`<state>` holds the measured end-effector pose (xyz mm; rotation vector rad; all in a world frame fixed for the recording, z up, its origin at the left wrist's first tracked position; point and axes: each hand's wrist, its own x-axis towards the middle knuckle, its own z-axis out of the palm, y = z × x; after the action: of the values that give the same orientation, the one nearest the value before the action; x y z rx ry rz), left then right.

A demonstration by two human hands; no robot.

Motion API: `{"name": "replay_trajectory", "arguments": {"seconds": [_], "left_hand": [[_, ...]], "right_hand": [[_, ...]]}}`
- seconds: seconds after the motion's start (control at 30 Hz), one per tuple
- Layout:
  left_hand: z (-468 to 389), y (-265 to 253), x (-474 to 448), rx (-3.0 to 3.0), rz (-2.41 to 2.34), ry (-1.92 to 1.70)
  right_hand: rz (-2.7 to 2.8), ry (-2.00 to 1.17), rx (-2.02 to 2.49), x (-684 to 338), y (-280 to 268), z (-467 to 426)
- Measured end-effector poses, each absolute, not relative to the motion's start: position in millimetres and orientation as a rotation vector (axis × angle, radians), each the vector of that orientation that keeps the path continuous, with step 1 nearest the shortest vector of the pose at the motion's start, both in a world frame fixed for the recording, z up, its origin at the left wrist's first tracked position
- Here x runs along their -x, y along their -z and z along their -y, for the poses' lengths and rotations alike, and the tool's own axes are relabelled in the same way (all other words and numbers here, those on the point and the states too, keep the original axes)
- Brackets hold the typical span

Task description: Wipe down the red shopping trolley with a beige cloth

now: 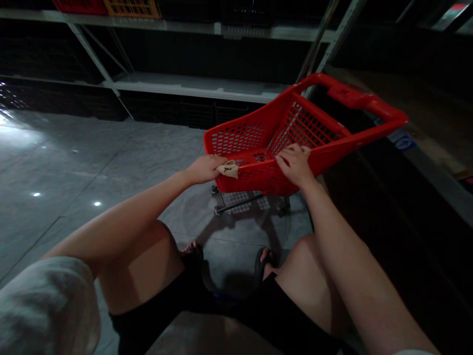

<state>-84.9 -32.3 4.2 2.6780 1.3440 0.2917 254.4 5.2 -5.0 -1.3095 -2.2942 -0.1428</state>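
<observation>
A red plastic shopping cart (266, 183) with a perforated basket stands in front of me, its handle toward the upper right. My left hand (204, 169) is closed on a crumpled beige cloth (229, 170), which lies against the basket's near rim at its left corner. Farther right along the same rim, my right hand (296, 162) has its fingers curled over the edge, gripping the cart. Part of the fingertips on both hands is hidden.
Metal shelving (207, 88) runs along the back, with an orange crate (133, 8) and a red crate (80, 6) on an upper shelf. Grey tiled floor (74, 167) spreads to the left. A dark ledge (436, 162) borders the right. My sandalled feet are below the cart.
</observation>
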Motion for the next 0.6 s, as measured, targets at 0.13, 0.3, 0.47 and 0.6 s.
{"name": "replay_trajectory", "arguments": {"seconds": [0.13,0.3,0.47,0.6], "left_hand": [[60.2,-4.8,63.6,-2.689,-1.204,-0.358],[90.1,10.8,25.2,-2.979,-0.983,-0.592],[82.1,22.8,28.0,-3.23,-0.794,-0.459],[44.7,16.5,93.4,-3.158,-0.992,-0.427]], "right_hand": [[2.124,0.249,1.439,-256.7,8.9,-10.2],[2.131,0.23,1.388,-239.0,11.8,6.4],[2.253,0.117,1.39,-235.2,15.8,13.2],[2.34,0.172,1.378,-250.1,17.7,4.1]]}}
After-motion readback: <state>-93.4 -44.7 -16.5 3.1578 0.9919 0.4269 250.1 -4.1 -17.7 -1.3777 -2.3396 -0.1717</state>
